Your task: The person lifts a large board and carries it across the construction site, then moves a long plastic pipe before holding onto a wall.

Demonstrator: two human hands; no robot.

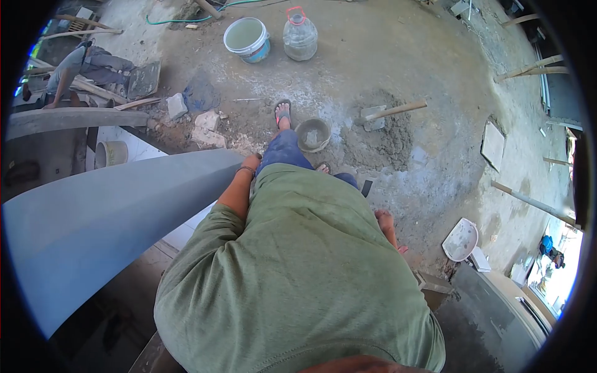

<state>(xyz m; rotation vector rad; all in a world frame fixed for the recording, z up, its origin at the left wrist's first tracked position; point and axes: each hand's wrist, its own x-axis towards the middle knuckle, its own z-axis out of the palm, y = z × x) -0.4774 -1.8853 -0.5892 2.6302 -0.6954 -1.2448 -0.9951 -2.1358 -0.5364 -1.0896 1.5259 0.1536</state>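
Observation:
My left hand (252,163) is down beside my thigh, at the near end of a long, smooth grey beam (130,186); its fingers are mostly hidden. Low on my other side, my right hand (385,219) shows small and curled past the edge of my green shirt, and I cannot tell what it holds. A dark flat piece (367,188) shows just beyond it. By my sandalled feet sits a round mortar bucket (313,135). To its right, a hoe (398,110) lies with its blade on a heap of wet mortar (379,143).
Ahead stand a white paint bucket (247,38) and a clear water jug (300,40). Broken blocks (208,127) lie left of my feet. Another person (93,65) is at far left. A pale basin (461,240) and a slab (493,145) lie to the right.

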